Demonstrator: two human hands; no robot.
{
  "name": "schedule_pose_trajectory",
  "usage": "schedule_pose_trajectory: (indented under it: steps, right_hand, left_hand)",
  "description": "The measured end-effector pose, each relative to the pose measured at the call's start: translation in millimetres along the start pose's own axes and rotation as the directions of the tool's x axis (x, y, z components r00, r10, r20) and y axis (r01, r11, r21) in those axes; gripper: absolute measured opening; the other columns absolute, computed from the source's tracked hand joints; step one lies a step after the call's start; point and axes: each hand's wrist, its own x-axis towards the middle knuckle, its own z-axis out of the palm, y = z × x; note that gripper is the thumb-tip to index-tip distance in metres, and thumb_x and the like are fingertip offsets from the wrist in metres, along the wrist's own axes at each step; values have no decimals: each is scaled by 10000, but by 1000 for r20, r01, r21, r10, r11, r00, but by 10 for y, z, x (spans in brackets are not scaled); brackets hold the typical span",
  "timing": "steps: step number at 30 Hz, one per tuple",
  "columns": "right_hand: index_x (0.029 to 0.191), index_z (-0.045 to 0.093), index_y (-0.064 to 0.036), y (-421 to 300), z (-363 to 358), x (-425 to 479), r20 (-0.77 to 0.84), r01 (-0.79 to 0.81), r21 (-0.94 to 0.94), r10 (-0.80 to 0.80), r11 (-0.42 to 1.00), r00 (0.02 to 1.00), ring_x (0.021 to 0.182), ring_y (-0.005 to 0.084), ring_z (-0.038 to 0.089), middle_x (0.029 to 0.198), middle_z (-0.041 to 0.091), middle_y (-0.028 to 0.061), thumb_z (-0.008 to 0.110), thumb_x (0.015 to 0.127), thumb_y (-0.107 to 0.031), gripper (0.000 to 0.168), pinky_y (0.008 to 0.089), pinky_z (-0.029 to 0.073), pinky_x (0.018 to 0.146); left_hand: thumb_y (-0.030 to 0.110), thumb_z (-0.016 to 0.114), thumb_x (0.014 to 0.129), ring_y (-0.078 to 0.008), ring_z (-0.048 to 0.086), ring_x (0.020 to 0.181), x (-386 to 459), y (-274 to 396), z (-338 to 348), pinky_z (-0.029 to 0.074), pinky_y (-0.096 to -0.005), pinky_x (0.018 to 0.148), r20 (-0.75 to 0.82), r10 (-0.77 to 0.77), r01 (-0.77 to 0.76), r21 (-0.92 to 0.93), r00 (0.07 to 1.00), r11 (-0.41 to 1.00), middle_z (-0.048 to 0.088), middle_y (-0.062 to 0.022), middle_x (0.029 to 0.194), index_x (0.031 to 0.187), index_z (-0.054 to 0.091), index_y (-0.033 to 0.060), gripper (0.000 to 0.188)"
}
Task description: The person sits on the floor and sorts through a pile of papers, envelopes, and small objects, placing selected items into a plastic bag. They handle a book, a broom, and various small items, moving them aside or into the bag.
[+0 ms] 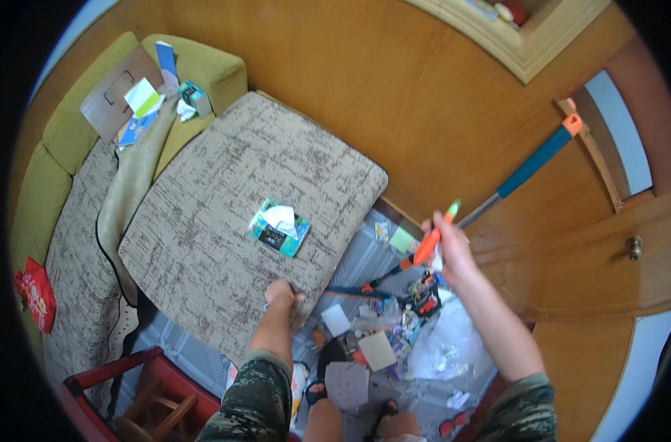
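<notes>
My right hand (448,246) is closed around the lower part of a mop or broom handle (426,246), near its orange joint. The handle's teal grip (534,163) slants up towards the wooden door, and its flat head (360,291) lies low beside the seat's edge. My left hand (280,291) rests on the patterned grey cushion (219,177), thumb out to the side; whether it grips the fabric I cannot tell. A tissue box (280,227) with a tissue sticking out stands on that cushion, just beyond my left hand.
Mixed litter (404,326) and a clear plastic bag (448,345) lie on the floor before my feet. A green sofa (97,94) holds booklets and another tissue box (194,98). At lower left is a red chair frame (114,370); the door has a round knob (634,248).
</notes>
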Motion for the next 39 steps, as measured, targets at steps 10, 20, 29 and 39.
schedule_pose_trajectory:
  steps: [10,20,29,39]
  right_hand:
    - [822,491,-43,1311,-546,-712,-239,-399,321,481,859,843,387,158,420,538,474,61,432,882,-334,303,293,336,356]
    - [844,514,-40,-1033,-59,214,-321,533,-315,-617,785,719,550,74,441,653,473,-9,453,893,-195,173,228,363,479]
    - [845,491,-14,-4773,1110,1160,361,678,-688,-933,-258,12,689,253,571,747,563,145,519,825,-286,274,344,436,615]
    - [863,568,-9,-5471,1782,1861,672,668,-704,-530,-239,518,780,337,583,844,602,199,509,791,-407,409,392,456,709]
  left_hand:
    - [484,733,594,-150,625,598,336,-4,50,480,-291,635,138,10,-20,70,990,997,626,-25,578,590,646,67,426]
    - [584,605,647,-243,563,973,15,24,-26,441,-352,804,-92,295,-277,168,951,946,592,-134,1026,1010,585,47,649]
    - [533,567,702,-234,573,890,82,931,-850,448,-351,742,-508,372,-448,-31,777,893,601,-140,981,1015,582,59,568]
    - [475,525,762,-224,584,798,-97,966,-970,455,-351,673,-502,320,-420,-97,804,902,611,-147,930,1021,579,72,482]
